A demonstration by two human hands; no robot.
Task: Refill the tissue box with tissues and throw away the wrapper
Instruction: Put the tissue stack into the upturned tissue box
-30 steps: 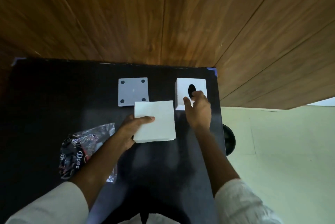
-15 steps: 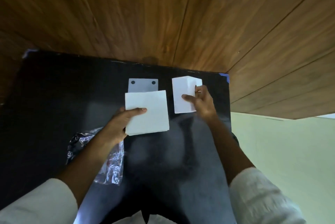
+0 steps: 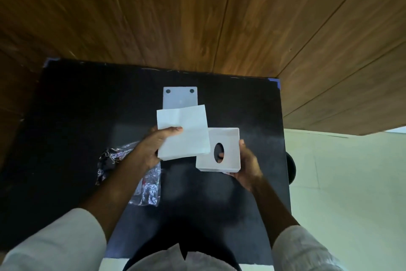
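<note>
Scene: A person is standing at a black counter (image 3: 77, 117) and looking down at both hands; a wooden wall is rising at 12 o'clock.
Left hand (image 3: 153, 147): It is gripping a stack of tissues (image 3: 184, 132), thumb lying on top and fingers curling underneath.
Right hand (image 3: 246, 161): It is holding the box (image 3: 228, 150) from below and from its 3 o'clock side, lifted off the counter; a fingertip is showing through the box's oval hole.
Tissues: A white, roughly square, flat stack with a faint fold line running from 12 to 6 o'clock; its top sheet is lying smooth.
Box: A white cube-like shell, its face with the dark oval hole turning up toward the camera, so its open side seems to be facing down or away.
Key relation: The box is sitting at 4 o'clock from the tissues, just beside them, with the stack's corner overlapping the box's edge; both hands are equally near.
Judgement: The box probably needs turning over before the stack can go in through the open side.
Base plate (image 3: 180, 98): A grey square with dark dots is lying on the counter at 12 o'clock, partly hidden behind the tissues.
Wrapper (image 3: 147, 191): Crinkled clear plastic with dark print is lying at 8 o'clock under the left forearm, not yet thrown away.
</note>
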